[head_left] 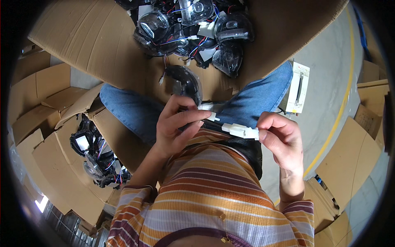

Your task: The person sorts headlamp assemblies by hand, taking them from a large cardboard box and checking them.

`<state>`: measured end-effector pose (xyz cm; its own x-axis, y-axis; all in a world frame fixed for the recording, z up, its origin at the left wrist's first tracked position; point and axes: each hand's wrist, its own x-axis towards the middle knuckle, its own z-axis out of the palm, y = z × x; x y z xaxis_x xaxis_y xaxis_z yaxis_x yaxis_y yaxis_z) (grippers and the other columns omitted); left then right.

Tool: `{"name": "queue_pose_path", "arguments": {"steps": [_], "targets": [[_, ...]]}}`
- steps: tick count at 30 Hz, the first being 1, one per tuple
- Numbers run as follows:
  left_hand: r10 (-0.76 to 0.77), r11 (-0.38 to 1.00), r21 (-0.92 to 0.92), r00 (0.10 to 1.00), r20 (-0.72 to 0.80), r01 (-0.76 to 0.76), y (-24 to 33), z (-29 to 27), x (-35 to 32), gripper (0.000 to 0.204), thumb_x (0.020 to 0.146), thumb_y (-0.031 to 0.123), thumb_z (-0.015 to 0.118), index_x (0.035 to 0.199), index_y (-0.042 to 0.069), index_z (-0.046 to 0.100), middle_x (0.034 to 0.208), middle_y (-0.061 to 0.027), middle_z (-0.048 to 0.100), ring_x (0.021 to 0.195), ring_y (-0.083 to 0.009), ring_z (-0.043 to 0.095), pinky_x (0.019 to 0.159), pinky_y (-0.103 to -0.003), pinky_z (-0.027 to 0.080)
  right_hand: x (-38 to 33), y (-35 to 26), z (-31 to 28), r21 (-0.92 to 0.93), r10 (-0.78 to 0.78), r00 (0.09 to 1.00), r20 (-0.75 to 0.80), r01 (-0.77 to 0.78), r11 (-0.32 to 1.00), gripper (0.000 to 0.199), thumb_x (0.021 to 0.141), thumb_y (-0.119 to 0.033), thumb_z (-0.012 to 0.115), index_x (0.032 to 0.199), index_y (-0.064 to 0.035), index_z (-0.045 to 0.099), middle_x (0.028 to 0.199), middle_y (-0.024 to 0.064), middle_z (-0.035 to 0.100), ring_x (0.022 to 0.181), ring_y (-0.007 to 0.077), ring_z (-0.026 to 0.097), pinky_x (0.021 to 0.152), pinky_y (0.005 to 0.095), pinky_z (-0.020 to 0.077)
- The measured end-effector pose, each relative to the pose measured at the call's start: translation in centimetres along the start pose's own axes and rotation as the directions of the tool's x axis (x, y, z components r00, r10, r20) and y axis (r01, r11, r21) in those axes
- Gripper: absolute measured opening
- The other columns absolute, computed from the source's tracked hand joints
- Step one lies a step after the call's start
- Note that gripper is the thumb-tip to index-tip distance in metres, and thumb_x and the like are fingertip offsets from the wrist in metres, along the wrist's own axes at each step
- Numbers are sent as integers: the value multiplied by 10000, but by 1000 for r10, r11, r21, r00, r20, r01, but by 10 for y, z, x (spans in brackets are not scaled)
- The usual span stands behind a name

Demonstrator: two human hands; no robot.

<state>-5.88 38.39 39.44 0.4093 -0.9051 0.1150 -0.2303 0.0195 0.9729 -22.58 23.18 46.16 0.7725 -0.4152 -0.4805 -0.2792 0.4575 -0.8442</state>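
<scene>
My left hand (177, 125) grips a black lamp unit (187, 82) with a clear lens, and its small white plug (210, 116) sticks out past my fingertips. My right hand (282, 138) pinches a longer white connector (240, 131), held just right of that plug; the two white parts are close, nearly end to end. Both hands are over my lap, above blue jeans and a striped shirt.
A large cardboard box (94, 37) ahead holds several black lamp units (189, 29) with coloured wires. Another open box (53, 160) at my left holds more lamps (96, 154). A white device (298, 86) lies on the grey floor by my right knee. Flattened cartons lie at both sides.
</scene>
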Motion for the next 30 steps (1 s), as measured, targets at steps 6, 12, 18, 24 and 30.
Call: {"name": "queue_pose_path", "arguments": {"steps": [6, 12, 18, 24, 30], "targets": [[178, 927, 350, 980, -87, -137, -1, -2, -6, 296, 587, -7, 619, 868, 85, 630, 809, -59, 456, 658, -155, 449, 562, -250, 351, 0, 6, -2, -131, 92, 993, -70, -101, 986, 15, 759, 12, 523, 747, 4, 527, 678, -22, 509, 617, 21, 438, 555, 156, 358], [416, 725, 614, 909, -31, -311, -4, -5, -9, 309, 539, 68, 675, 834, 154, 641, 785, -31, 459, 621, -139, 428, 548, -263, 326, -1, 13, -1, -337, -10, 997, -76, -16, 941, 47, 750, 16, 522, 713, -12, 512, 636, -25, 501, 566, 16, 429, 512, 159, 356], [481, 605, 736, 876, -34, -303, -8, 0, -21, 307, 528, 109, 682, 826, 170, 639, 778, -25, 460, 618, -140, 420, 560, -270, 329, -3, 9, 6, -346, -16, 999, -38, 2, 938, 45, 727, 14, 533, 700, -14, 511, 638, -18, 501, 567, 21, 438, 507, 161, 356], [411, 681, 701, 902, -130, -209, -6, 0, -25, 318, 557, 69, 670, 861, 150, 628, 773, -38, 458, 640, -152, 418, 552, -277, 327, -6, 9, 11, -347, -64, 998, 8, 63, 936, 37, 711, 22, 527, 712, -15, 521, 653, 11, 512, 576, 52, 470, 504, 179, 365], [379, 764, 613, 909, -174, -201, -4, 2, -23, 331, 565, 24, 664, 877, 123, 620, 758, -56, 456, 636, -164, 419, 542, -276, 324, -6, 7, 11, -370, -134, 991, 14, 130, 920, 51, 697, 27, 540, 721, -16, 525, 654, 29, 511, 556, 90, 484, 508, 194, 369]]}}
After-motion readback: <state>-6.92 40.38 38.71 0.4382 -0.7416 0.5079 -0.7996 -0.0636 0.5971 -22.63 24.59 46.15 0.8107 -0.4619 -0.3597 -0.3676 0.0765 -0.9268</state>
